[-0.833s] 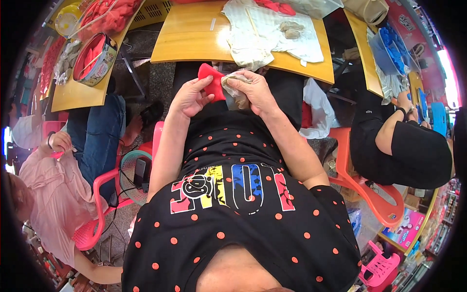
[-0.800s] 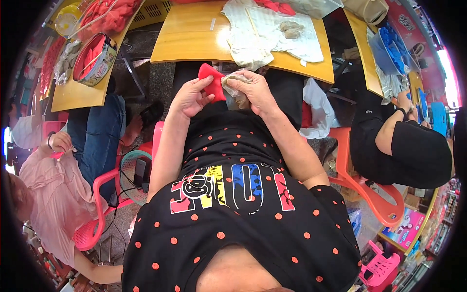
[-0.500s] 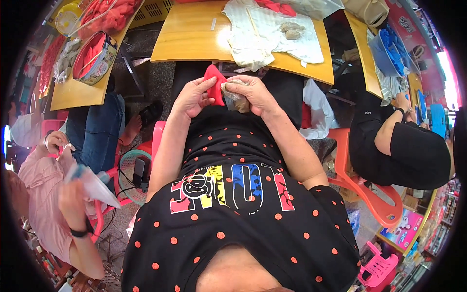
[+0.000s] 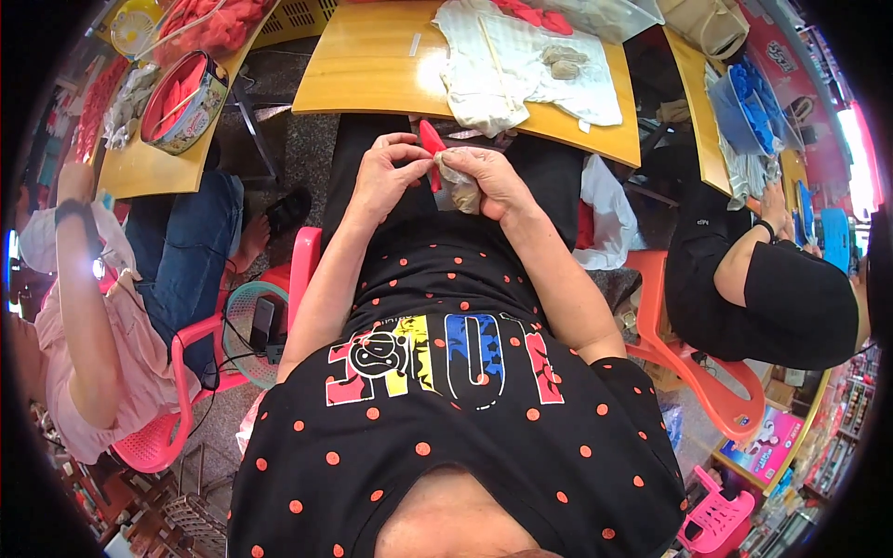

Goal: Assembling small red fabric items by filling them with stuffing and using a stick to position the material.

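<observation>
Over my lap, in front of the near table edge, I hold a small folded piece of red fabric (image 4: pixel 432 139) upright between both hands. My left hand (image 4: pixel 383 179) pinches its left side with thumb and fingers. My right hand (image 4: pixel 495 182) is closed on a crumpled beige cloth (image 4: pixel 463 193) and presses it against the red fabric's right side. The fingertips of the right hand are partly hidden by the cloth. On the table ahead lie a white cloth (image 4: pixel 479 79) and a small folded grey-beige cloth (image 4: pixel 564 63).
A wooden table (image 4: pixel 358 70) stands ahead. To the left is a decorated tin (image 4: pixel 197 119) with red pieces; to the right, a clear tub (image 4: pixel 741 116) of blue pieces. Co-workers sit on both sides, near a pink chair (image 4: pixel 160 435) and an orange chair (image 4: pixel 684 358).
The red fabric has turned edge-on and shifted slightly right. My left hand has moved right, closer to my right hand. The left co-worker has raised an arm toward the left table.
</observation>
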### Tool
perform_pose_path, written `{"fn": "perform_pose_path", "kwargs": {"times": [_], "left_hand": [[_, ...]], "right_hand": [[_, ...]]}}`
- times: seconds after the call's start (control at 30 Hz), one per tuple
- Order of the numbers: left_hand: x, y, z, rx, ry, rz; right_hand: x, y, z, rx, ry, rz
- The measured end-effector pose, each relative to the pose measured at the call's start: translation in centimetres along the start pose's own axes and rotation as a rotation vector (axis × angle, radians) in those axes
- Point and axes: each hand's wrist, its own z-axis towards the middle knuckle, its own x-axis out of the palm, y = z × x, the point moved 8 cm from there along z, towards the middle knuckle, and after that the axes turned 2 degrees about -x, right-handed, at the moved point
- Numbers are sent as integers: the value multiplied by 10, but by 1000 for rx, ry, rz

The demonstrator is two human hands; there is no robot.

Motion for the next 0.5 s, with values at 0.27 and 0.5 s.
{"fn": "perform_pose_path", "kwargs": {"times": [0.27, 0.5], "left_hand": [[2, 7, 3, 80, -9, -181], [18, 12, 2, -71, 133, -347]], "right_hand": [[-17, 11, 8, -308, -157, -221], [-18, 4, 8, -278, -139, -175]]}}
